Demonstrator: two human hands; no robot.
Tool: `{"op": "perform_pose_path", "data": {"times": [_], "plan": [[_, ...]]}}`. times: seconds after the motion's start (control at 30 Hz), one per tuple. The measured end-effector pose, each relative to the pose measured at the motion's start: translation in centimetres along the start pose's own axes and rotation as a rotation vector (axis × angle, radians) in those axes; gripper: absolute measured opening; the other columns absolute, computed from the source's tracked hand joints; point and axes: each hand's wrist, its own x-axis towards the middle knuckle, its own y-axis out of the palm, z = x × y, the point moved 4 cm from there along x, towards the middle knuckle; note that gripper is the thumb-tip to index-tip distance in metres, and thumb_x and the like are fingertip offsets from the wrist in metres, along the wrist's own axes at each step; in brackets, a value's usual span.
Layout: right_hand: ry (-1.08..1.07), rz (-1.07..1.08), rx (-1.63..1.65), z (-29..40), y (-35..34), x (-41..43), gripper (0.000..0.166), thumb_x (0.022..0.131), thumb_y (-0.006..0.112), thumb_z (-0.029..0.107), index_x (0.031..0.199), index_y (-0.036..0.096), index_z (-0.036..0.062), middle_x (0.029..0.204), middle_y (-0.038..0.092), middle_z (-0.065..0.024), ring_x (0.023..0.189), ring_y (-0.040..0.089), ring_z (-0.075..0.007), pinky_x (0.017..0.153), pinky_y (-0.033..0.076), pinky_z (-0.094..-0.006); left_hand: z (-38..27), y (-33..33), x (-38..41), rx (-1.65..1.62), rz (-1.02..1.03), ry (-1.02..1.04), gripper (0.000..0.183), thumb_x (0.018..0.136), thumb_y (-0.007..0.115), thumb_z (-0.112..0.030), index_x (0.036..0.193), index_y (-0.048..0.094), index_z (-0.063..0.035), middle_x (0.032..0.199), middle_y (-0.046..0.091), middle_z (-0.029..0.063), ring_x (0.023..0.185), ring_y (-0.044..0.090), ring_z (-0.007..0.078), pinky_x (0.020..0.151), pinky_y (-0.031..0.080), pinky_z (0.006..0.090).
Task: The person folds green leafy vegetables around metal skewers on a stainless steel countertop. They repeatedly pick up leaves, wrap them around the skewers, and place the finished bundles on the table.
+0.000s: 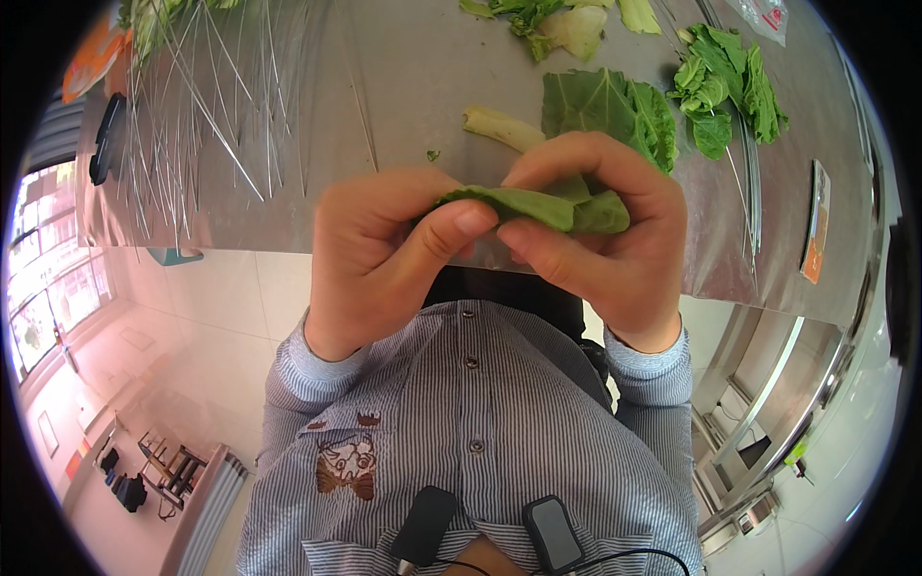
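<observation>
Between both hands, just over the table's near edge, I hold a folded green leaf [529,205]. My left hand [389,252] pinches its left end between thumb and fingers. The thumb and curled fingers of my right hand [612,230] grip the right part, where the leaf's folds show. Beyond my right hand lies a large flat leaf [594,104], cut along its left side. A pale stalk piece [500,128] rests beside it, partly behind my right hand. The fingertips beneath the held leaf are partly hidden.
Many thin metal skewers [216,108] spread over the steel table [403,86] at left. At right, leaves [727,90] sit on another skewer bundle [750,194], with some threaded leaves. Leaf scraps [569,29] lie at the back. A small printed packet [815,219] is at far right.
</observation>
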Motion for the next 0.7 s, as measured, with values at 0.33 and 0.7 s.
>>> {"op": "perform_pose_path", "data": {"times": [0.33,0.7], "plan": [[0.186,-0.109,0.005,0.1,0.0,-0.4,0.014,0.077,0.069,0.0,0.086,0.059,-0.0039,0.072,0.062,-0.0058,0.055,0.056,-0.008,0.048,0.043,-0.0186,-1.2,1.5,0.5,0.057,-0.163,0.048,0.026,0.077,0.067,0.006,0.1,0.055,0.006,0.087,0.062,0.0095,0.083,0.059,0.0116,0.074,0.048,0.0232],[-0.086,0.143,-0.277,0.5,-0.3,0.1,0.027,0.073,0.07,-0.003,0.097,0.058,-0.0063,0.097,0.06,-0.0095,0.084,0.058,-0.0122,0.074,0.048,-0.0244,-1.6,1.1,0.2,0.314,-0.27,0.005,0.008,0.08,0.067,-0.005,0.083,0.064,0.0014,0.064,0.059,0.0041,0.056,0.052,0.0079,0.05,0.04,0.0221]]}}
